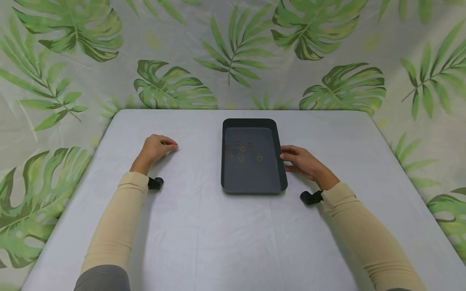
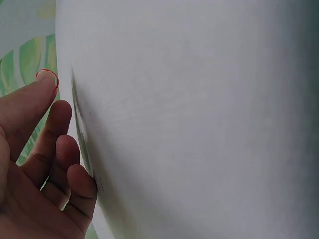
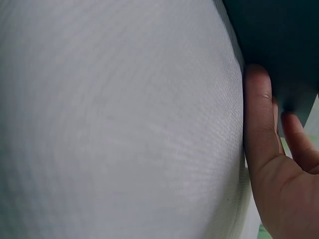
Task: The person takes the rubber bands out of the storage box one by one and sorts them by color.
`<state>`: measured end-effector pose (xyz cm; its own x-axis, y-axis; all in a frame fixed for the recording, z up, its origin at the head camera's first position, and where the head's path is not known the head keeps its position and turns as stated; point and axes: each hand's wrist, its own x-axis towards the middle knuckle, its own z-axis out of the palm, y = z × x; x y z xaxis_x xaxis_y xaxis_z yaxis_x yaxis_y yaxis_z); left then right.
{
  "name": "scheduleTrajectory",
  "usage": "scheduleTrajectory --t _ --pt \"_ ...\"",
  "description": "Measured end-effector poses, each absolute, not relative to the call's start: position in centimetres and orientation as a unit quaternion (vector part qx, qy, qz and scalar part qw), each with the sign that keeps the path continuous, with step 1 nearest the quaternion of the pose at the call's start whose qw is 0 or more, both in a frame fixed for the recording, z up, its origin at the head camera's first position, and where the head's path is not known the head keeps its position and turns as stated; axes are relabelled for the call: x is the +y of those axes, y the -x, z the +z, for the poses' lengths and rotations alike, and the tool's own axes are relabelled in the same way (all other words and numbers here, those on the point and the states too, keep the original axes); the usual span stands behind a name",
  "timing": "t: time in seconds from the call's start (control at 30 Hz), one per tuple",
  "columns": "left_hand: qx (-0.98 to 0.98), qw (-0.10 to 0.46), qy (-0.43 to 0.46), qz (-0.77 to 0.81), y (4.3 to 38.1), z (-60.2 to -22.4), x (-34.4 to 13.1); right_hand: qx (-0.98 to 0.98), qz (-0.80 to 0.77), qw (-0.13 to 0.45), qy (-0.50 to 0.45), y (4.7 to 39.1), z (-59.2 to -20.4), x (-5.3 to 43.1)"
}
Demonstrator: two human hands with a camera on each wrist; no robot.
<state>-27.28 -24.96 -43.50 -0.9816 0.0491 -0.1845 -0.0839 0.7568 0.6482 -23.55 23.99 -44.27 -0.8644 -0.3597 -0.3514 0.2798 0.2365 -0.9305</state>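
Observation:
My left hand (image 1: 155,146) is held over the left part of the white table, with thumb and index finger brought together. At their tips it pinches a thin red rubber band (image 2: 58,82), a loop partly hidden by a fingertip; the other fingers bend loosely. Upright on the table stands a dark grey rectangular tray (image 1: 255,182), longer front to back. Against its right side rests my right hand (image 1: 303,161), fingers fairly straight, touching the tray's outer wall. Inside the tray lie several small red loops (image 1: 250,144) and several orange loops (image 1: 259,158), scattered over its far half.
A white cloth (image 1: 196,234) covers the table. Behind it and at both sides hangs a leaf-patterned curtain (image 1: 233,52). Small black cameras (image 1: 156,183) are strapped at the wrists. The tray's raised rim stands between the loops and my right hand.

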Motion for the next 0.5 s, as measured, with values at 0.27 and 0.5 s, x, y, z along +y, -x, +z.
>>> scheduleTrajectory --t 0.27,0.5 --pt "0.936 0.099 0.005 0.338 27.36 -43.53 -25.14 0.743 -0.616 0.260 0.029 23.53 -44.18 24.16" --pt "0.936 0.104 0.007 0.335 27.19 -43.36 -25.04 0.748 -0.611 0.258 0.023 23.53 -44.32 24.04"
